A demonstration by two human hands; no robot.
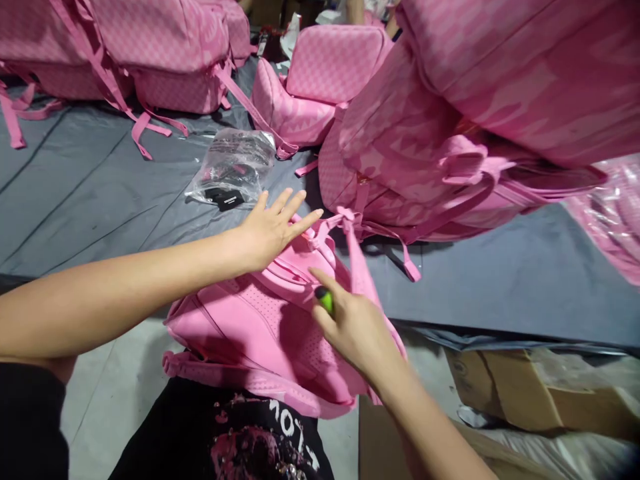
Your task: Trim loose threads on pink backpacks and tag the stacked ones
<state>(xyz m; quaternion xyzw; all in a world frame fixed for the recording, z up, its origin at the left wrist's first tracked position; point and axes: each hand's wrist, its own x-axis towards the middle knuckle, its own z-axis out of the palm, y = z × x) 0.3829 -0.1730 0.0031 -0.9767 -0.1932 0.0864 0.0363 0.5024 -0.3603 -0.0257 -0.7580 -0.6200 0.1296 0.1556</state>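
Observation:
A pink backpack [240,327] rests at the table edge against my body, its padded back and straps facing me. Fingers spread, my left hand [270,232] lies at the top of it, near the tied strap knot. In my right hand [355,320] is a small tool with a green and black handle [325,299]; its kind is not clear. The index finger of that hand points toward the bag's top edge. Beyond my left hand, a clear plastic bag [234,165] with dark contents and a black tag lies on the grey cloth.
Large pink backpacks [430,147] are piled at the right, and more pink backpacks [165,47] stand at the back left. Smaller pink checked bags [337,63] sit at the back middle. Below the grey-covered table [475,280] is an open cardboard box [505,387].

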